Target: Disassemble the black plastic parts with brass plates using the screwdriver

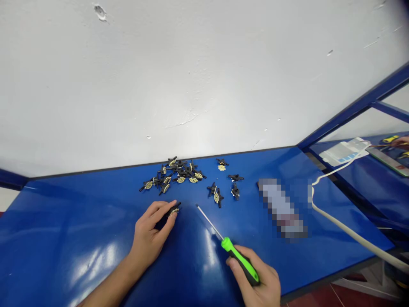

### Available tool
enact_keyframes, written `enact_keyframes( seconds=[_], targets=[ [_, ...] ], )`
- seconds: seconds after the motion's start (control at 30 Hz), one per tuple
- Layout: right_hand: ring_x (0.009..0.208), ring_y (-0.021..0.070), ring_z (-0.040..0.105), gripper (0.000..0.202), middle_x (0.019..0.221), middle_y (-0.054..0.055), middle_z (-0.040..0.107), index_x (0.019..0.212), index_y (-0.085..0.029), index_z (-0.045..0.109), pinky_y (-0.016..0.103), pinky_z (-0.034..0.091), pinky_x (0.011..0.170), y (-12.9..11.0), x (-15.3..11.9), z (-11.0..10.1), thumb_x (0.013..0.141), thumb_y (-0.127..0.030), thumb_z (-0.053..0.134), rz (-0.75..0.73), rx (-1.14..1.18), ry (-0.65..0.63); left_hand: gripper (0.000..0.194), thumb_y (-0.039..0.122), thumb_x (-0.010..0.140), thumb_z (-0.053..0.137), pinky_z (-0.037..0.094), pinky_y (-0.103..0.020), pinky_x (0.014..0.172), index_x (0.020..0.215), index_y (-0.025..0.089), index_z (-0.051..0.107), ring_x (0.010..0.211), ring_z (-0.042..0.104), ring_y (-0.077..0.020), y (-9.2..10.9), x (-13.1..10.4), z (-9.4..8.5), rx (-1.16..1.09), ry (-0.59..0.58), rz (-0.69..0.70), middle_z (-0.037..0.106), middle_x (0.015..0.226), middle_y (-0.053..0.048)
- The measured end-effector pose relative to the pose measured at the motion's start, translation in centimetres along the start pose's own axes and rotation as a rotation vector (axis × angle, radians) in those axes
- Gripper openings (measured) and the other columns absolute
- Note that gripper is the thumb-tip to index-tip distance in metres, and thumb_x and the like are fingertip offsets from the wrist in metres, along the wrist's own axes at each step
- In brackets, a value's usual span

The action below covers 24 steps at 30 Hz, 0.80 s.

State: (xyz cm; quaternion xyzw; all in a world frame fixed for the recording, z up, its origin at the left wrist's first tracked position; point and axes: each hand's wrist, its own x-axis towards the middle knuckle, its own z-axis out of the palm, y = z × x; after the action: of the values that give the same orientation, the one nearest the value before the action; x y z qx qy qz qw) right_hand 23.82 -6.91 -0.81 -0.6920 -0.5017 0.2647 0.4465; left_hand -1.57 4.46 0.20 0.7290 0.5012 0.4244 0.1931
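On the blue table, my left hand [152, 232] pinches a small black part with a pale yellow disc [174, 210] between thumb and fingers. My right hand [257, 277] is closed round the green and black handle of a screwdriver [242, 262]. The screwdriver's metal shaft points up and left, its tip a little right of the held part and apart from it. A heap of similar black parts with pale discs [181, 180] lies beyond my left hand, near the wall. Several more [217, 196] are spread out to the right of the heap.
A blurred-out flat object [283, 209] lies on the right of the blue table [96, 238]. A white cable [348, 232] runs over the table's right side. White wall behind. On another blue surface at far right are a clear bag [345, 151] and a person's hand [401, 140].
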Motion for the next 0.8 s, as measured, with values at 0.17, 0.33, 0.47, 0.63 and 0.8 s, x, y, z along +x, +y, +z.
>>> enact_keyframes(
  seconds=[0.17,0.33,0.47,0.63,0.8],
  targets=[
    [0.064,0.0191,0.074,0.027,0.077,0.004,0.079,0.096,-0.022,0.079,0.022,0.059,0.068,0.8,0.4,-1.2,0.085,-0.046,0.074,-0.052,-0.091,0.11,0.026,0.015,0.096,0.062,0.057,-0.044,0.097,0.12,0.019,0.072,0.109,0.065,-0.0256,-0.8,0.3,1.0,0.122,-0.088,0.125,0.074,0.105,-0.01],
    [0.074,0.0235,0.078,0.024,0.088,0.008,0.082,0.097,-0.022,0.08,0.028,0.063,0.078,0.9,-0.3,-1.0,0.085,-0.043,0.076,-0.183,-0.151,0.161,0.027,0.012,0.098,0.058,0.056,-0.05,0.1,0.12,0.017,0.072,0.118,0.059,-0.0289,-1.2,0.9,1.3,0.227,-0.177,0.176,0.07,0.111,-0.012],
    [0.076,0.0266,0.079,0.024,0.087,0.009,0.082,0.094,-0.022,0.081,0.031,0.065,0.075,0.6,-0.7,-1.0,0.085,-0.043,0.076,-0.212,-0.191,0.207,0.031,0.012,0.099,0.055,0.056,-0.054,0.099,0.125,0.018,0.07,0.117,0.058,-0.031,-1.4,2.1,1.2,0.348,-0.19,0.197,0.065,0.119,-0.014],
    [0.073,0.0258,0.078,0.02,0.087,0.009,0.082,0.095,-0.022,0.081,0.033,0.065,0.075,0.3,-0.6,-1.0,0.086,-0.038,0.076,-0.235,-0.177,0.245,0.044,0.006,0.098,0.048,0.054,-0.058,0.1,0.139,0.018,0.06,0.119,0.055,-0.034,-1.0,3.8,2.1,0.382,-0.13,0.205,0.061,0.124,-0.018],
    [0.074,0.0239,0.078,0.02,0.088,0.007,0.082,0.098,-0.022,0.08,0.031,0.062,0.076,0.9,-1.0,-1.1,0.087,-0.038,0.075,-0.245,-0.213,0.28,0.042,0.01,0.098,0.05,0.055,-0.049,0.103,0.138,0.018,0.06,0.118,0.058,-0.0299,1.7,5.2,4.9,0.306,-0.233,0.289,0.064,0.125,-0.015]
  ],
)
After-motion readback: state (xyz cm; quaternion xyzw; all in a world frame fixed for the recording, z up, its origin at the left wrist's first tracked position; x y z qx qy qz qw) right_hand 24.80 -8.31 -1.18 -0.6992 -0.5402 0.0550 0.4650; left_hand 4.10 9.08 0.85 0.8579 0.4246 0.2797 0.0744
